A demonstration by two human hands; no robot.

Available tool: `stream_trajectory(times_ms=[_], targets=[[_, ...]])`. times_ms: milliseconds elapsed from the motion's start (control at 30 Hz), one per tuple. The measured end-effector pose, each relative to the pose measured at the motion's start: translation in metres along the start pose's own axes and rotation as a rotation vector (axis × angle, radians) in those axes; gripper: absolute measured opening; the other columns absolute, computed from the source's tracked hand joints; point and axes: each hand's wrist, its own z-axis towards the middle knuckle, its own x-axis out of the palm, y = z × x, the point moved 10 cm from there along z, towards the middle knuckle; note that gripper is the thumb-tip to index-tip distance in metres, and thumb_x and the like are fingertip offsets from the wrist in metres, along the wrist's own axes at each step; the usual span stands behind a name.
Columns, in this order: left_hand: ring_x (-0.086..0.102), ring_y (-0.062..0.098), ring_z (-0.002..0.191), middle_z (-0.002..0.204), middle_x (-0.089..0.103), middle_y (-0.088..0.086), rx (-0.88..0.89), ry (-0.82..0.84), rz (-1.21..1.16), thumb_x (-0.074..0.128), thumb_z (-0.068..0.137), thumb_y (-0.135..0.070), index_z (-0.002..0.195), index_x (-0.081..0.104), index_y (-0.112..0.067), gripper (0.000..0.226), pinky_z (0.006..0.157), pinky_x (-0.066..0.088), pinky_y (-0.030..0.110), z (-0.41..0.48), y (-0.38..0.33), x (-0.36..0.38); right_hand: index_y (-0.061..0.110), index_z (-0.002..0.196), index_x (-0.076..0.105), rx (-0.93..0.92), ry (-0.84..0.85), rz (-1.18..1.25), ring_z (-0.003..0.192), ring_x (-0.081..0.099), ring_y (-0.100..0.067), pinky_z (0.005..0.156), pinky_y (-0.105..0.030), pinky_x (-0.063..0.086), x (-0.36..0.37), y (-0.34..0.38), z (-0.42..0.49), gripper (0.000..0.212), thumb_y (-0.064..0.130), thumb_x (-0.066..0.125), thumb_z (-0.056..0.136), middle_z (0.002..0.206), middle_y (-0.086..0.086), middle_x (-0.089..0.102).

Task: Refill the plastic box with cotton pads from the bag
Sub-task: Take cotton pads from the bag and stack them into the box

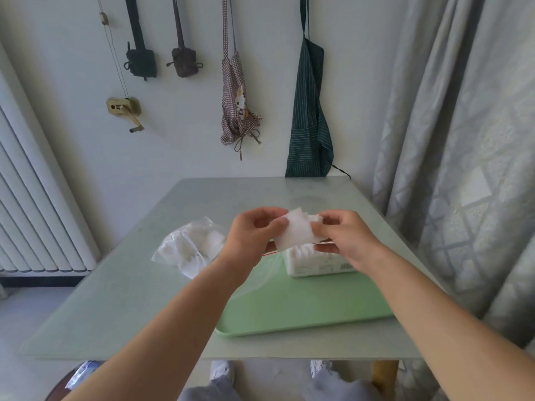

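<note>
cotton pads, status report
Left hand and right hand both pinch a stack of white square cotton pads, held over the clear plastic box on the green tray. Clear plastic bag lies left of tray. Nothing blocks the box.

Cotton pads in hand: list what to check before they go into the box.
1. Grip: ok; left hand and right hand pinch the cotton pads at opposite edges.
2. Stack squared: not ok; upper edges look stepped.
3. Plastic box below the hands, on the green tray: ok.
4. Room left in the box: cannot tell; hands cover part of it.
5. Bag lies left of the tray: ok.
</note>
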Motion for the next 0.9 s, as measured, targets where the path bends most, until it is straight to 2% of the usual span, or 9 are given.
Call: stream_trajectory(times_ms=[133, 267, 367, 433, 533, 600, 667, 767, 900], targets=[[0.068, 0.015, 0.069, 0.080, 0.069, 0.008, 0.048, -0.051, 0.143, 0.073, 0.085, -0.003, 0.088, 0.071, -0.010, 0.008, 0.064, 0.058, 0.028, 0.010, -0.001, 0.003, 0.007, 0.095, 0.071, -0.016, 0.075, -0.018, 0.066, 0.069, -0.015, 0.060, -0.028, 0.057, 0.008, 0.003, 0.003, 0.013, 0.001, 0.072, 0.084, 0.080, -0.004, 0.070], [0.066, 0.016, 0.067, 0.079, 0.069, 0.002, 0.129, -0.126, 0.320, 0.079, 0.080, -0.009, 0.083, 0.071, -0.020, 0.014, 0.067, 0.061, 0.039, 0.025, -0.005, 0.000, 0.005, 0.100, 0.072, 0.003, 0.112, -0.008, 0.069, 0.068, -0.016, 0.062, -0.029, 0.058, 0.006, 0.004, 0.011, 0.013, 0.001, 0.069, 0.088, 0.081, -0.005, 0.070], [0.065, 0.021, 0.068, 0.081, 0.070, -0.003, 0.177, -0.150, 0.406, 0.081, 0.075, -0.019, 0.079, 0.070, -0.030, 0.016, 0.069, 0.059, 0.041, 0.037, -0.009, 0.003, 0.001, 0.104, 0.071, 0.032, 0.148, 0.033, 0.072, 0.066, -0.018, 0.063, -0.029, 0.059, 0.004, 0.005, 0.020, 0.015, 0.003, 0.065, 0.090, 0.081, -0.007, 0.068], [0.064, 0.019, 0.068, 0.083, 0.070, -0.007, 0.199, -0.166, 0.466, 0.080, 0.074, -0.022, 0.080, 0.068, -0.032, 0.016, 0.067, 0.057, 0.034, 0.044, -0.011, 0.007, 0.001, 0.104, 0.071, 0.066, 0.178, 0.068, 0.071, 0.066, -0.018, 0.068, -0.033, 0.060, 0.003, 0.004, 0.026, 0.015, 0.004, 0.063, 0.092, 0.079, -0.008, 0.068], [0.057, 0.003, 0.063, 0.084, 0.067, -0.011, 0.250, -0.199, 0.571, 0.078, 0.079, -0.020, 0.083, 0.066, -0.029, 0.015, 0.061, 0.045, 0.012, 0.055, -0.017, 0.015, 0.004, 0.102, 0.069, 0.125, 0.201, 0.130, 0.072, 0.066, -0.021, 0.080, -0.044, 0.058, 0.000, 0.003, 0.037, 0.015, 0.013, 0.060, 0.094, 0.082, -0.010, 0.067], [0.054, -0.003, 0.059, 0.083, 0.066, -0.012, 0.293, -0.206, 0.613, 0.076, 0.080, -0.018, 0.087, 0.065, -0.026, 0.014, 0.058, 0.042, 0.007, 0.062, -0.021, 0.023, 0.008, 0.098, 0.069, 0.142, 0.240, 0.168, 0.079, 0.066, -0.025, 0.082, -0.046, 0.057, -0.002, 0.006, 0.044, 0.021, 0.027, 0.063, 0.093, 0.087, -0.012, 0.066], [0.054, -0.002, 0.060, 0.083, 0.064, -0.012, 0.319, -0.212, 0.604, 0.075, 0.081, -0.019, 0.091, 0.064, -0.024, 0.015, 0.058, 0.042, 0.008, 0.069, -0.025, 0.029, 0.008, 0.101, 0.068, 0.130, 0.282, 0.154, 0.082, 0.067, -0.024, 0.076, -0.041, 0.059, -0.003, 0.012, 0.049, 0.035, 0.038, 0.072, 0.083, 0.088, -0.010, 0.067], [0.056, 0.005, 0.068, 0.085, 0.062, -0.010, 0.306, -0.203, 0.596, 0.074, 0.084, -0.022, 0.097, 0.059, -0.023, 0.020, 0.060, 0.045, 0.011, 0.090, -0.018, 0.036, 0.007, 0.106, 0.067, 0.103, 0.185, 0.019, 0.082, 0.068, -0.019, 0.070, -0.032, 0.058, -0.024, 0.013, 0.073, 0.034, 0.025, 0.078, 0.079, 0.091, -0.007, 0.069], [0.058, 0.023, 0.102, 0.108, 0.059, 0.000, 0.158, -0.075, 0.944, 0.059, 0.093, -0.024, 0.109, 0.058, -0.026, 0.017, 0.088, 0.049, 0.037, 0.124, 0.019, 0.041, 0.014, 0.092, 0.065, 0.161, -0.076, -0.187, 0.082, 0.064, -0.021, 0.064, -0.030, 0.054, -0.067, -0.006, 0.108, 0.012, 0.017, 0.073, 0.084, 0.092, -0.009, 0.066]])
